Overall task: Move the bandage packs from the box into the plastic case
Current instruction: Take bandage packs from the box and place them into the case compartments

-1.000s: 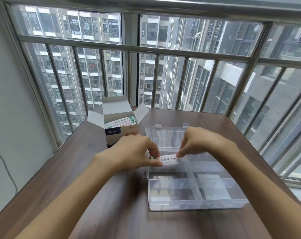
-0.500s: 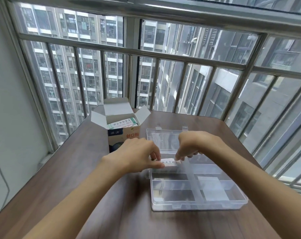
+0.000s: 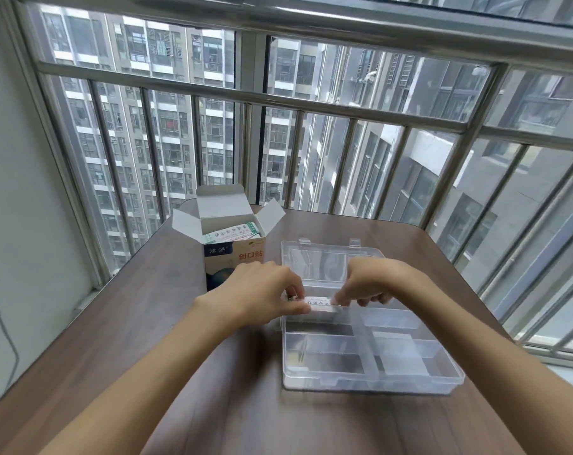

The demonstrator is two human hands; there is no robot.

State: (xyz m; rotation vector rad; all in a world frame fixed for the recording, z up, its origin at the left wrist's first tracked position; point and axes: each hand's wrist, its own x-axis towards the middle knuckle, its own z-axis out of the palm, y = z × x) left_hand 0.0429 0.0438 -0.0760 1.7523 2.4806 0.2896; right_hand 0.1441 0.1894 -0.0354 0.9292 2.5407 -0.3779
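I see both hands meeting over the far-left part of the clear plastic case (image 3: 370, 366), each pinching one end of a single bandage pack (image 3: 318, 303); the left hand (image 3: 262, 295) grips the pack's left end between thumb and fingers, and the right hand (image 3: 370, 285) pinches its right end with the fingertips (the remaining fingers curl loosely underneath). The pack is a small white strip with dark print on top, held level and lengthwise from left to right; it sits right at the rim of the case's far-left compartment, though I cannot tell whether it already touches the bottom or hangs just above it.

The case lies open on the dark wood-grain surface (image 3: 153, 339), its lid folded flat towards the far side, with two hinge tabs showing at the far edge; inner dividers split it into several compartments, and those near me look bare apart from a pale patch in the right half, which I cannot identify.

The cardboard box (image 3: 234, 257) stands upright just left of the case and far from me, its flaps spread open; more bandage packs (image 3: 234, 234) show inside at the top, white with green edging. The left hand partly covers the box's near lower corner.

Beyond the surface a metal window railing (image 3: 278, 100) runs across, with tall apartment blocks outside.
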